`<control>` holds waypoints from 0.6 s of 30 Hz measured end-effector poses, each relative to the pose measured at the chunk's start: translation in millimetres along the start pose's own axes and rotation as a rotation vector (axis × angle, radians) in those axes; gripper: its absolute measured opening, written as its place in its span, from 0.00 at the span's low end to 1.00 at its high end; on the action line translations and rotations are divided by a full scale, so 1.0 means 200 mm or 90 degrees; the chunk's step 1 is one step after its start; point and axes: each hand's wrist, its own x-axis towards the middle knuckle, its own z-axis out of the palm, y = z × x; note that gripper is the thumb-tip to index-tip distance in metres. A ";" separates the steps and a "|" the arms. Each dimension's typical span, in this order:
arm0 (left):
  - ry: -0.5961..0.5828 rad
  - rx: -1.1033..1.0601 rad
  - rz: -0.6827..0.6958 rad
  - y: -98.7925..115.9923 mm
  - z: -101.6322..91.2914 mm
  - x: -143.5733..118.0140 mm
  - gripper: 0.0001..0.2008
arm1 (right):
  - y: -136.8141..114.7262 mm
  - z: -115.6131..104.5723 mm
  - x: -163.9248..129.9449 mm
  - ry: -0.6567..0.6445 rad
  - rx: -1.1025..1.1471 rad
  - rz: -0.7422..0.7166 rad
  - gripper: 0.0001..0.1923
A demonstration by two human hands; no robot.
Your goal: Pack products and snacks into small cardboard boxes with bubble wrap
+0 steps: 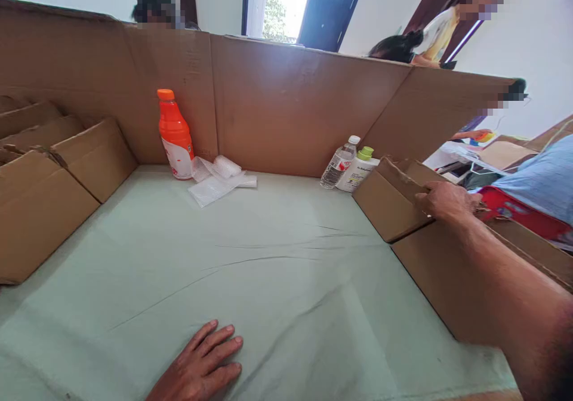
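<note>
Cardboard is what our right fingers (425,201) close on: they curl over the top edge of a flattened cardboard box (394,201) that stands on edge at the head of a stack of flat boxes (452,281), to the right of the green cloth (268,270) covering the bench. Our right hand (443,201) is knuckles-up, thumb side toward us, gripping the edge rather than just resting on it (though the fingertips behind the flap are hidden). To lift this sheet cleanly, we judge it best to keep the grip near the middle of the top edge and draw it straight up and toward the cloth, so it does not drag the next box along or tip the clear water bottle (339,163) and the white bottle with a green cap (359,171), which stand just beyond the box's far corner.

Our right forearm runs from the lower right corner up across the stack, wrist roughly straight. Our left hand (201,368) lies flat, palm down, on the near edge of the cloth, fingers spread and holding nothing.

Farther across the cloth, an orange bottle (175,135) stands against the cardboard wall (290,102), with bubble wrap (217,180) just right of it.
</note>
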 end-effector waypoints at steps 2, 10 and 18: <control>-0.001 -0.029 -0.012 0.00 -0.01 0.00 0.31 | -0.04 -0.01 -0.05 -0.016 -0.022 0.001 0.17; 0.047 -0.196 -0.200 0.05 -0.11 0.06 0.25 | -0.48 -0.22 -0.64 0.044 0.052 -0.324 0.08; 0.257 -0.232 -0.605 0.07 -0.26 0.11 0.42 | -0.88 -0.60 -1.26 0.053 0.378 -0.529 0.06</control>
